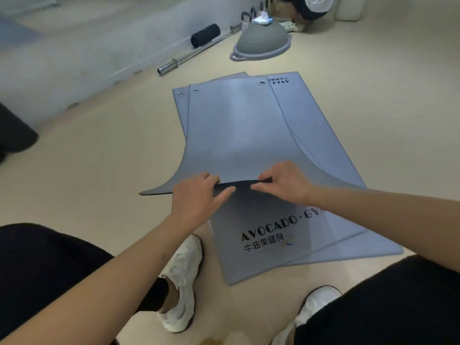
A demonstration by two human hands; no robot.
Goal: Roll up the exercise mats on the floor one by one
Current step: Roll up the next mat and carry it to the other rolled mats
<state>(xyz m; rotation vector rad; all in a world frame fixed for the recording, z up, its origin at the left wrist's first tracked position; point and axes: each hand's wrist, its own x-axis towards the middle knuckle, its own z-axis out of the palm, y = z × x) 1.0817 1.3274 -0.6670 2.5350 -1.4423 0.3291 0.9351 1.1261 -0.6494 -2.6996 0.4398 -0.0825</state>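
Top mat: near edge raised at centre, remainder lying toward 12 o'clock on stacked mats | left hand, right hand: both pinching that edge | Risk: unsupported corners at 9 and 3 o'clock sag, likely skewing the first turn.

1. The top mat covers most of the mats beneath, so their number is uncertain.
2. The right forearm crosses the near lettering and hides everything after "GY".
3. The far logo is partly covered and too small to read in full.
4. The barbell disappears behind the grey dome. The small items on the dome are too blurred to name.
5. A person is cut off by the top edge.
6. A dark object is cut off by the left edge and cannot be identified.
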